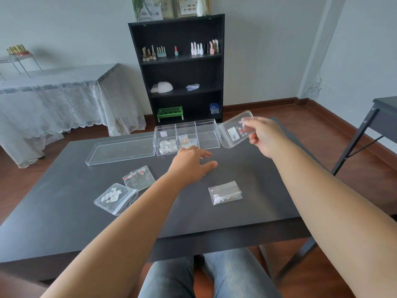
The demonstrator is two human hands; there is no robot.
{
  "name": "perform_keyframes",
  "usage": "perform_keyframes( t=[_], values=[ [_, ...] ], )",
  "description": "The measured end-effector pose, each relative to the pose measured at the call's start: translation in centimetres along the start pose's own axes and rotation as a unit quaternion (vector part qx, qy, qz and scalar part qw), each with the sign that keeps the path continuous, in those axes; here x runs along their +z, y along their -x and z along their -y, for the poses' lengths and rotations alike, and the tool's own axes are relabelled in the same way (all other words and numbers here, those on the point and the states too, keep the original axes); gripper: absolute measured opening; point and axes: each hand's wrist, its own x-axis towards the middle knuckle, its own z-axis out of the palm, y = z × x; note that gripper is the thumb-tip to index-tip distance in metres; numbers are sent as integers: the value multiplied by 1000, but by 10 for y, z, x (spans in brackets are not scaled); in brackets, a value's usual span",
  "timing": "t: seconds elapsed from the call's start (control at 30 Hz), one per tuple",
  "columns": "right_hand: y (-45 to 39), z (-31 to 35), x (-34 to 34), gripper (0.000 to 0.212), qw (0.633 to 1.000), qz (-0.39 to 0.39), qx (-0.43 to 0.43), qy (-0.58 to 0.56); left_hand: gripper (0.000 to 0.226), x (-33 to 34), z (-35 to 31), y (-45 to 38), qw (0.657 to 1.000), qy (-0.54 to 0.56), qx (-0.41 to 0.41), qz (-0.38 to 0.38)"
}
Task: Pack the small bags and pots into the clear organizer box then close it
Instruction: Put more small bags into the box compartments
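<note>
Our right hand [265, 136] pinches a clear zip bag [235, 130] above the organizer box [187, 136] at the table's [64, 211] far edge; our left hand [191, 164], released, steadies nearby; we should tilt it flat into the empty right compartment

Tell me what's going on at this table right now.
A person is packing small craft items into a clear plastic three-compartment organizer box on a dark table. The right hand holds a small clear zip bag with pink bits beside the box's right end. The left hand hovers open in front of the box. Small round clear pots sit in the left compartment. The clear flat lid lies alongside, and three bags remain on the table.
</note>
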Motion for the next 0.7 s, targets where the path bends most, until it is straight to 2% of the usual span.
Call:
perform_keyframes(
  t=[0.07,0.17,0.27,0.43,0.53,0.63,0.7],
  values=[
    [-2,13,14,9,1000,-1,0,-21,39,-14,14,7,1000,-13,-11,-16],
    [-3,22,32,35,1000,13,7,-14,32,-45,47,29,998,-11,-51,-41],
    [-4,21,45,51,999,48,16,-13,28,-80,89,58,996,-4,-89,-16],
    [-10,11,54,29,1000,15,-6,2,45,-118,137,102,982,-1,-145,120],
    [-12,3,59,27,1000,2,-16,-13,61,-120,146,111,969,-11,-160,187],
    [-12,-2,62,50,999,-1,-37,-23,75,-115,147,108,966,-46,-163,194],
    [-11,-3,63,71,999,5,-34,-24,72,-112,146,105,967,-20,-169,192]
  ],
)
